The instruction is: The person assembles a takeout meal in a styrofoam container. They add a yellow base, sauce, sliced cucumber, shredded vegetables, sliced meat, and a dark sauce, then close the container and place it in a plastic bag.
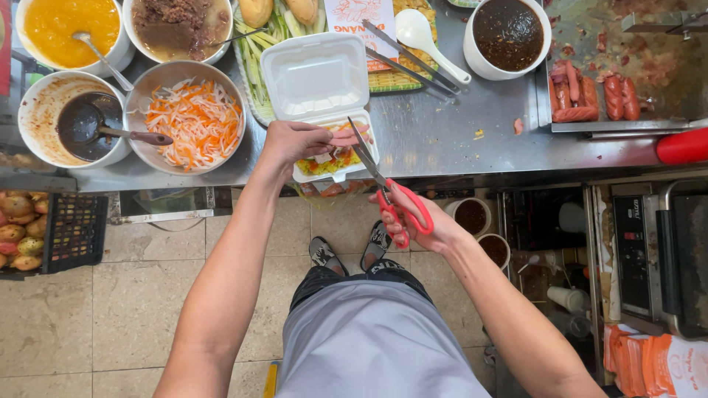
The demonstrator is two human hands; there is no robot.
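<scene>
A white foam clamshell box (317, 77) lies open at the front edge of the steel counter (442, 136), with yellow rice and other food in its lower half. My left hand (295, 141) rests over that food, fingers pinching a pale piece. My right hand (413, 221) grips red-handled scissors (383, 188), whose blades point up into the box next to my left fingers.
Bowls of orange sauce (70, 26), minced meat (177, 26), dark sauce with a ladle (77, 121) and shredded carrot salad (193, 118) sit left. Tongs (409, 59), a white spoon (428, 40), a dark sauce bowl (507, 33) and sausages on a griddle (590, 96) are right.
</scene>
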